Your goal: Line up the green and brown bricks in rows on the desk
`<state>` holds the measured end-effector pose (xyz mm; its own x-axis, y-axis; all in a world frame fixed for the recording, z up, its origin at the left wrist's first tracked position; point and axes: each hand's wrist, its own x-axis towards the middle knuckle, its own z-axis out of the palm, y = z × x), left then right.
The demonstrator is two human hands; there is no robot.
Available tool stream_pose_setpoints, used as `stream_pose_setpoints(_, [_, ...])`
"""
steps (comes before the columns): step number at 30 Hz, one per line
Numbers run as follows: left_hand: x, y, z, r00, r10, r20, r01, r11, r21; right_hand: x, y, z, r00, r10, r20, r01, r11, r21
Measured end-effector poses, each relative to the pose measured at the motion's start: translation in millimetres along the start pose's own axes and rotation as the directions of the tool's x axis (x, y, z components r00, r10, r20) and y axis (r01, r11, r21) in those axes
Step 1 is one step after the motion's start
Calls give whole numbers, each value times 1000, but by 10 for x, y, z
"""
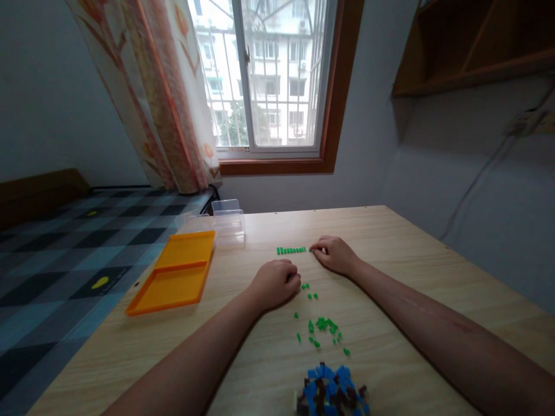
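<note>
Wooden table [403, 248]: right fingers [321, 245] pinch green piece [310, 250] beside green row [291, 251]; left fingers [293, 271] curled, hold unclear.

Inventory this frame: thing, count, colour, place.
Window: one, brown frame, back wall
Curtain: one, cream and orange, window's left
Shelf: one, brown, upper right
Cables: count unclear, grey, right wall
Bed: one, blue and black, left
Table: one, pale wood, centre
Tray: one, orange, table left
Boxes: several, clear, behind tray
Small blocks: many, green, rowed and loose, centre
Block pile: one, blue and brown, bottom centre
Left hand: one, beside loose blocks
Right hand: one, at row's right end
</note>
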<state>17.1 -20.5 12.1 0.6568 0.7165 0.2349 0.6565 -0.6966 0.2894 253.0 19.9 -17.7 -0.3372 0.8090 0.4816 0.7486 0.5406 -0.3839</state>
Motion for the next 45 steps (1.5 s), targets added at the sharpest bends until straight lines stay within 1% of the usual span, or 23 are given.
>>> stream_pose_setpoints(6, [1, 1, -11, 1000, -10, 10, 10, 1000, 2, 4, -25, -1, 1000, -10, 28, 11, 999, -38])
stream_pose_setpoints(11, [5, -14, 10, 1000, 9, -4, -9, 1000, 8, 1, -33, -5, 999, -24, 43, 26, 999, -42])
stream_pose_setpoints(17, [8, -17, 35, 1000, 15, -14, -15, 1000, -2, -9, -19, -6, 999, -33, 10, 34, 999, -34])
stream_pose_setpoints(22, [3, -24, 35, 1000, 13, -21, -13, 1000, 7, -9, -23, -4, 998, -61, 26, 62, 997, -40])
stream_pose_setpoints(25, [1, -25, 33, 1000, 11, -18, -10, 1000, 7, -11, -37, -6, 997, -72, -40, 71, 997, -9])
stream_pose_setpoints(27, [3, -21, 28, 1000, 6, -13, -6, 1000, -3, -18, -59, -25, 993, -74, -92, 78, 996, 46])
stream_pose_setpoints(28, [4, -19, 26, 1000, 3, -11, -3, 1000, -12, -23, -74, -40, 992, -76, -98, 85, 992, 88])
stream_pose_setpoints(29, [6, -18, 23, 1000, 0, -10, 0, 1000, -23, -29, -91, -59, 994, -81, -78, 91, 986, 141])
stream_pose_setpoints(31, [8, -21, 19, 1000, -6, -14, 6, 999, -45, -43, -131, -102, 994, -100, 35, 87, 961, 262])
stream_pose_setpoints(33, [8, -30, 17, 1000, -7, -21, 5, 998, -61, -59, -174, -142, 973, -141, 181, 68, 930, 360])
stream_pose_setpoints(35, [6, -41, 18, 1000, -5, -25, 3, 997, -77, -73, -214, -166, 943, -177, 280, 46, 907, 418])
stream_pose_setpoints(40, [-7, -52, 4, 1000, -3, -30, -2, 989, -151, -105, -277, -149, 901, -219, 374, 17, 881, 474])
stream_pose_setpoints(42, [-14, -49, -9, 1000, 4, -23, -9, 983, -182, -116, -287, -125, 886, -238, 399, 27, 883, 468])
stream_pose_setpoints(45, [-26, -43, -28, 1000, 12, 3, -11, 976, -219, -123, -292, -113, 879, -245, 410, 53, 903, 427])
